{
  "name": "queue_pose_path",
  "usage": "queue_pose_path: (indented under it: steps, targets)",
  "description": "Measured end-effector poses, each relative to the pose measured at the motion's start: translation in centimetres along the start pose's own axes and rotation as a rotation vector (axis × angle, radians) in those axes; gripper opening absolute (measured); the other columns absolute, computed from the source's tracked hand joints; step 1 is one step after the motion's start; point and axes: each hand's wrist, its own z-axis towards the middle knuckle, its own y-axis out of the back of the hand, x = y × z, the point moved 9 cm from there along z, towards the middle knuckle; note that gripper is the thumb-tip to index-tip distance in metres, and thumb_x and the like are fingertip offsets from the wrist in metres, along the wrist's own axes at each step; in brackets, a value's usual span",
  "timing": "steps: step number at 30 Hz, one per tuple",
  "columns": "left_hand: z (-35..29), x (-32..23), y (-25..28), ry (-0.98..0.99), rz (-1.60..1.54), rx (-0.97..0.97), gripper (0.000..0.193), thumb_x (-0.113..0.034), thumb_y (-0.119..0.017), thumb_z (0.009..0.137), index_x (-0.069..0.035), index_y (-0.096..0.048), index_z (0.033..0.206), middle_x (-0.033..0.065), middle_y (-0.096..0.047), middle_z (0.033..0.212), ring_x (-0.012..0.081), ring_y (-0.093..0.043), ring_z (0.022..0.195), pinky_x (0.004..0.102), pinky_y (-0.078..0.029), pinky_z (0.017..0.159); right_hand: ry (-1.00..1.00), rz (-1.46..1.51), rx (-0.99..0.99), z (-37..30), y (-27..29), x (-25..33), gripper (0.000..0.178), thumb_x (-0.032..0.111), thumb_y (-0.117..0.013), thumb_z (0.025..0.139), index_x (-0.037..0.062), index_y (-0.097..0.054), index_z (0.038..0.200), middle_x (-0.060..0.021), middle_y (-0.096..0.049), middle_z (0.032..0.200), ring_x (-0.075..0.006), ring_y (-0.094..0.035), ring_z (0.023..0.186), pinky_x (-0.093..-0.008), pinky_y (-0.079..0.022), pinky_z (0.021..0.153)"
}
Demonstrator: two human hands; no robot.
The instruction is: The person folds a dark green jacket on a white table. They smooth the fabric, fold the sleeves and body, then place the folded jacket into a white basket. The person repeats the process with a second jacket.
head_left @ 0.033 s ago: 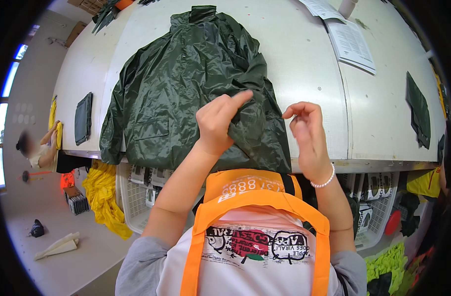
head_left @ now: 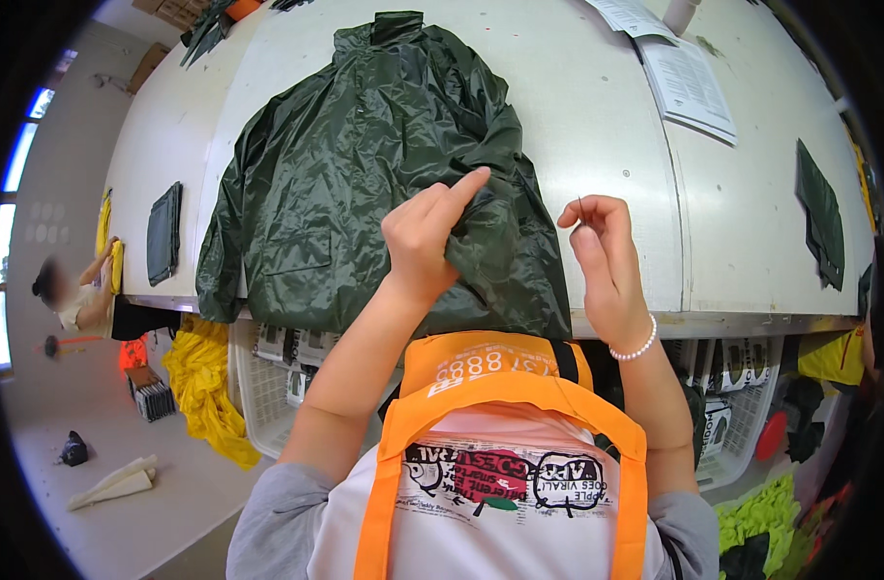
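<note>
A dark green, shiny raincoat point(head_left: 307, 184) lies spread on the white table, its collar toward the far side. My left hand point(head_left: 423, 232) is closed on its right-hand sleeve point(head_left: 486, 242), with the index finger stretched along the fabric. Right of the coat, my right hand point(head_left: 606, 266) is raised over the table edge, apart from the coat. Its thumb and index finger pinch a thin dark thread-like strand point(head_left: 581, 211). The bunched fabric hides part of the left fingers. A beaded bracelet circles my right wrist.
Folded dark green garments point(head_left: 163, 232) lie at the table's left, another folded piece point(head_left: 819, 217) at the right. Printed sheets point(head_left: 689, 92) lie at the far right. White baskets point(head_left: 253, 387) with packages stand below the table edge. At far left, a person point(head_left: 92, 295) handles yellow cloth.
My right hand has shifted very slightly, and the dark strand between its fingertips shows more clearly. My left index finger has moved a little to the left. The coat lies the same.
</note>
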Motion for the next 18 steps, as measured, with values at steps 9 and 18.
queue_pose_path:
  steps: [9,18]
  targets:
    - [-0.4,-0.3,1.1,-0.087,0.048,-0.087,0.037,-0.020,-0.067,0.065,-0.007,-0.070,0.099,0.0030,-0.042,0.056,0.0182,-0.046,0.046,0.0285,-0.036,0.044,-0.155,0.083,0.079,1.4,-2.9,-3.0,0.020,0.012,-0.059,0.092,-0.0019,-0.057,0.106,-0.0054,-0.062,0.092,-0.0100,-0.057,0.082,-0.0233,-0.047,0.072]
    - [-0.8,-1.3,1.4,-0.169,0.029,-0.142,0.031,-0.018,-0.069,0.063,-0.006,-0.070,0.092,0.0020,-0.043,0.055,0.0182,-0.046,0.045,0.0285,-0.035,0.043,-0.067,-0.038,0.138,2.3,-3.4,-1.3,0.018,0.010,-0.061,0.090,-0.0022,-0.059,0.102,-0.0077,-0.064,0.087,-0.0112,-0.058,0.075,-0.0230,-0.047,0.068]
